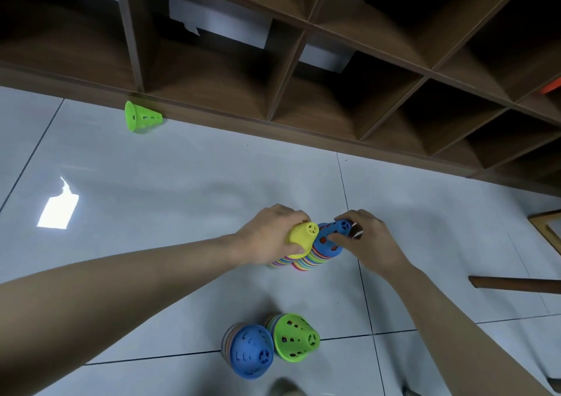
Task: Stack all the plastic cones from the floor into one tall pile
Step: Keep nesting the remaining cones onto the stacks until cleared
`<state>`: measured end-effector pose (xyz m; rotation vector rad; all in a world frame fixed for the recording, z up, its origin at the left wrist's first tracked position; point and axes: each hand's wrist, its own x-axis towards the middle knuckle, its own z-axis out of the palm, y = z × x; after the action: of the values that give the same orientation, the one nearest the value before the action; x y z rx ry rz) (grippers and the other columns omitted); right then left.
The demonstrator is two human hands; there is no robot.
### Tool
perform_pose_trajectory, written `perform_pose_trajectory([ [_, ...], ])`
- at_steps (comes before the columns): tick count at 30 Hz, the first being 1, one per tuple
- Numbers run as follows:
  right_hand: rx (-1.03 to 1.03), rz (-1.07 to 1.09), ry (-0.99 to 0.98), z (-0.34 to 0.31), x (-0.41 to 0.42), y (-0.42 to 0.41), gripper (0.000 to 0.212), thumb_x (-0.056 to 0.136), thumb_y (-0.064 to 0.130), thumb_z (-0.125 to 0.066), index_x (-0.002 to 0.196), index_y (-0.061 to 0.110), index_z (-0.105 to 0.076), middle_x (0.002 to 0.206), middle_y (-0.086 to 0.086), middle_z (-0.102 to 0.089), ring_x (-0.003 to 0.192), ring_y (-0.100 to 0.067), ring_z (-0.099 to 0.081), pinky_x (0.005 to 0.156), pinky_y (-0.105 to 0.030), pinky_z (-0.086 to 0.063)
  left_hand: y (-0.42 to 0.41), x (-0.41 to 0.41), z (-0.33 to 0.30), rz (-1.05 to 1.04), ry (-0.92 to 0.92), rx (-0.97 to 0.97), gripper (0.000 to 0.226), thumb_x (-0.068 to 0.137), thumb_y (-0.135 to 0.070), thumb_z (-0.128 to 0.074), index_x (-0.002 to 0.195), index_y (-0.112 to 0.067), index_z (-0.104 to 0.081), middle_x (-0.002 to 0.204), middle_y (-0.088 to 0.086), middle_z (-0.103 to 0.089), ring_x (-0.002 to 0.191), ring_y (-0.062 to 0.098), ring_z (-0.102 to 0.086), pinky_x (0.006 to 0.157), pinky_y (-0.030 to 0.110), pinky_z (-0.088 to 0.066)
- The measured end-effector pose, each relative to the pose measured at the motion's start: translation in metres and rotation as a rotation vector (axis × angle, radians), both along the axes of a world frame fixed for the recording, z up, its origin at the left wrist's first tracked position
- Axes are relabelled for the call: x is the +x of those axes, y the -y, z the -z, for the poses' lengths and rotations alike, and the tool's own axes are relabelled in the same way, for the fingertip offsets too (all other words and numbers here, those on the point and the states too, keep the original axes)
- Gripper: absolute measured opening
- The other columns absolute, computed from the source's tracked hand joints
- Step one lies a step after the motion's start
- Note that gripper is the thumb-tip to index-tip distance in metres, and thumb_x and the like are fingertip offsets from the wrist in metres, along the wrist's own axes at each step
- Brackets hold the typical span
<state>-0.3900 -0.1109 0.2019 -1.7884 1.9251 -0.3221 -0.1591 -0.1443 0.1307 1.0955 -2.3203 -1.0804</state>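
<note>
Your left hand (273,234) grips the yellow perforated plastic cone (302,237) that tops one multicoloured stack; your right hand (368,237) pinches the blue perforated plastic cone (329,240) that tops the stack beside it; the two stacks stand touching, directly between your hands. Both stacks stand upright on the floor, their tips tilted slightly toward your right hand; judge the merge as a lift of one stack over the other along that axis.

Two further stacks, one capped by a blue cone (249,351) and one by a green cone (296,338), stand nearer your body, about midway between your forearms. A single lime-green cone (141,117) lies on its side far to your left, against the base of the brown wooden shelf unit (303,61); your left hand is the nearer. The surface is a glossy pale tiled floor (182,183); a wooden stick (516,284) lies at your right.
</note>
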Motion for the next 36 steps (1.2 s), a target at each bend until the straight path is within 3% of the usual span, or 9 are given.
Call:
perform_pose_trajectory([
  [2, 0.05, -0.007, -0.028, -0.003, -0.001, 0.001, 0.024, 0.075, 0.022, -0.085, 0.089, 0.022, -0.065, 0.093, 0.001, -0.061, 0.077, -0.018, -0.06, 0.066, -0.025, -0.052, 0.002, 0.0, 0.002, 0.0, 0.076, -0.019, 0.055, 0.08, -0.041, -0.075, 0.13, -0.03, -0.055, 0.12, -0.001, -0.062, 0.115, 0.024, -0.049, 0.101, 0.039, -0.04],
  [4, 0.102, -0.04, -0.069, -0.007, -0.002, 0.002, 0.025, 0.075, 0.024, -0.084, 0.089, 0.021, -0.063, 0.094, 0.001, -0.062, 0.075, -0.014, -0.059, 0.063, -0.022, -0.05, 0.006, 0.002, 0.004, 0.01, 0.12, -0.049, 0.057, 0.08, -0.044, -0.074, 0.132, -0.031, -0.055, 0.122, 0.001, -0.061, 0.117, 0.025, -0.049, 0.102, 0.038, -0.039],
  [7, 0.227, -0.099, -0.162, -0.016, 0.001, 0.01, 0.033, 0.077, 0.032, -0.082, 0.103, 0.025, -0.062, 0.103, 0.002, -0.061, 0.081, -0.007, -0.058, 0.065, -0.015, -0.045, 0.014, 0.018, 0.007, 0.025, 0.2, -0.048, 0.067, 0.08, -0.055, -0.071, 0.138, -0.026, -0.052, 0.131, 0.003, -0.057, 0.124, 0.025, -0.046, 0.104, 0.033, -0.036],
  [11, 0.351, -0.12, -0.189, -0.039, 0.012, 0.031, 0.053, 0.079, 0.048, -0.078, 0.124, 0.033, -0.053, 0.11, 0.01, -0.059, 0.097, -0.007, -0.06, 0.083, -0.026, -0.051, 0.039, 0.062, 0.016, -0.139, 0.353, 0.009, 0.075, 0.081, -0.074, -0.05, 0.14, -0.028, -0.051, 0.141, 0.002, -0.053, 0.134, 0.027, -0.041, 0.11, 0.038, -0.03],
  [14, 0.273, -0.132, -0.118, -0.052, 0.034, 0.049, 0.048, 0.081, 0.048, -0.077, 0.121, 0.03, -0.059, 0.109, 0.011, -0.062, 0.102, -0.004, -0.06, 0.091, -0.026, -0.049, 0.066, 0.109, 0.028, -0.358, 0.397, -0.017, 0.057, 0.094, -0.061, -0.051, 0.137, -0.023, -0.053, 0.141, 0.007, -0.053, 0.135, 0.03, -0.043, 0.11, 0.04, -0.029],
  [18, 0.17, -0.185, 0.018, -0.041, 0.085, 0.074, 0.031, 0.085, 0.046, -0.073, 0.11, 0.03, -0.064, 0.102, 0.01, -0.064, 0.097, -0.003, -0.062, 0.084, -0.021, -0.048, 0.094, 0.176, 0.047, -0.581, 0.37, -0.112, 0.045, 0.096, -0.043, -0.056, 0.134, -0.018, -0.056, 0.136, 0.009, -0.055, 0.132, 0.032, -0.043, 0.107, 0.04, -0.028],
  [26, 0.298, -0.143, 0.293, 0.044, 0.192, 0.11, 0.025, 0.091, 0.036, -0.07, 0.111, 0.023, -0.066, 0.109, 0.004, -0.067, 0.087, -0.013, -0.067, 0.063, -0.016, -0.048, 0.132, 0.254, 0.069, -0.679, 0.497, -0.165, 0.072, 0.091, -0.034, -0.064, 0.155, -0.025, -0.031, 0.158, 0.019, -0.028, 0.139, 0.039, -0.031, 0.112, 0.049, -0.023],
  [31, 0.399, -0.185, 0.109, 0.105, 0.216, 0.112, 0.047, 0.092, 0.044, -0.065, 0.132, 0.021, -0.056, 0.139, 0.001, -0.055, 0.12, -0.015, -0.057, 0.101, -0.028, -0.043, 0.158, 0.272, 0.082, -0.727, 0.566, -0.077, 0.087, 0.087, -0.032, -0.067, 0.159, -0.028, -0.017, 0.164, 0.02, -0.011, 0.145, 0.042, -0.021, 0.116, 0.051, -0.022],
  [36, 0.529, -0.33, -0.086, 0.137, 0.222, 0.098, 0.075, 0.094, 0.043, -0.06, 0.154, 0.011, -0.029, 0.161, -0.006, -0.025, 0.148, -0.019, -0.027, 0.118, -0.027, -0.023, 0.184, 0.277, 0.093, -0.685, 0.6, -0.108, 0.088, 0.086, -0.029, -0.067, 0.159, -0.024, -0.018, 0.165, 0.018, -0.01, 0.146, 0.042, -0.02, 0.117, 0.05, -0.022],
])
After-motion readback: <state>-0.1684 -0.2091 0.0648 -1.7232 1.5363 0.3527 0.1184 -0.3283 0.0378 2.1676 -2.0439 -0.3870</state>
